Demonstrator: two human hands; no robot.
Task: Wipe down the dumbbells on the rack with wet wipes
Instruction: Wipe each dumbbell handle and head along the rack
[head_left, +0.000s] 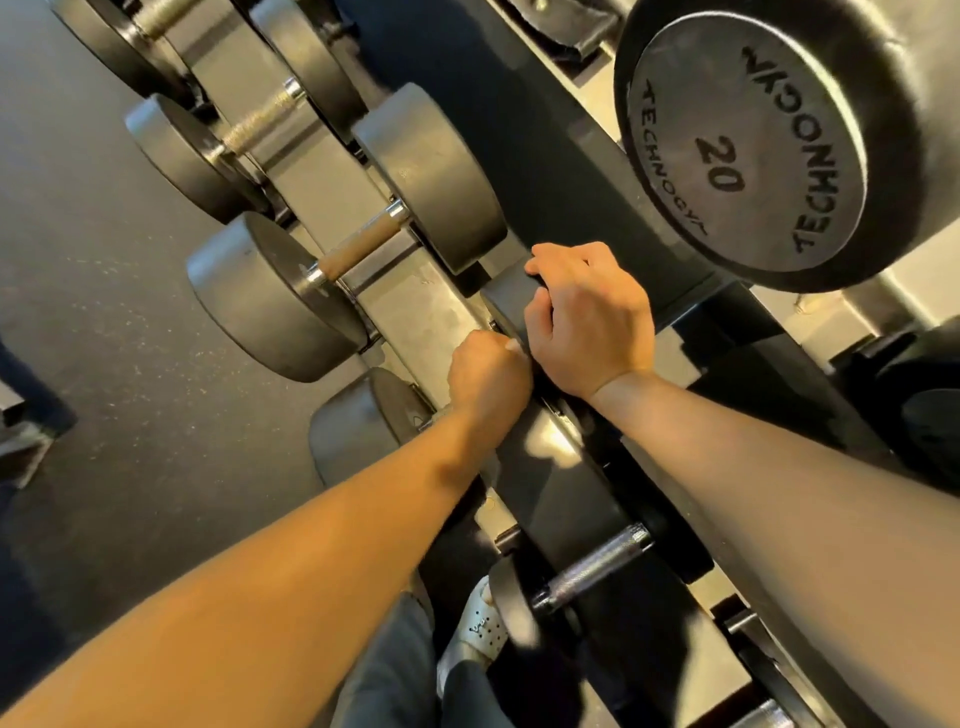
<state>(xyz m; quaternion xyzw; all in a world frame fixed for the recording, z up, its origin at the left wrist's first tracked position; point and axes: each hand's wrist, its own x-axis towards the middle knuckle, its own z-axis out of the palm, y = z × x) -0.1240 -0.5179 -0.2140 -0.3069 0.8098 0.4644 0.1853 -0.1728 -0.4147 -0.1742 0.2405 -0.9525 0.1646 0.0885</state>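
Fingers (550, 255) of our right hand (589, 319) are hooking over the rim of one head of a dark dumbbell (506, 293). The thumb is pressing on that head's inner face, so this hand is gripping the head. Our left hand (488, 376) is making a tight fist just beside it, knuckles touching or nearly touching the heel of the right hand, right where the dumbbell's handle is running. The fist is wrapping the handle as far as we can see, and we cannot tell whether anything else is sitting inside it. We are taking the big 20 dumbbell (743, 150) as our mark: its round end face, lettered TECHNOGYM, is facing us on the upper tier. The dumbbell we are holding is lying below and to the left of the 20 dumbbell, on the lower tier of the grey rack (415, 306). Further left of the 20 dumbbell, a brown-handled dumbbell (358, 245) is resting across that same tier, with more dumbbells lining up beyond it. Well below the 20 dumbbell, a steel-handled dumbbell (597, 569) is sitting beside our right forearm, and a white shoe (480, 629) is showing lower still. The dark floor (104, 338) is spreading far to the left of the 20 dumbbell.
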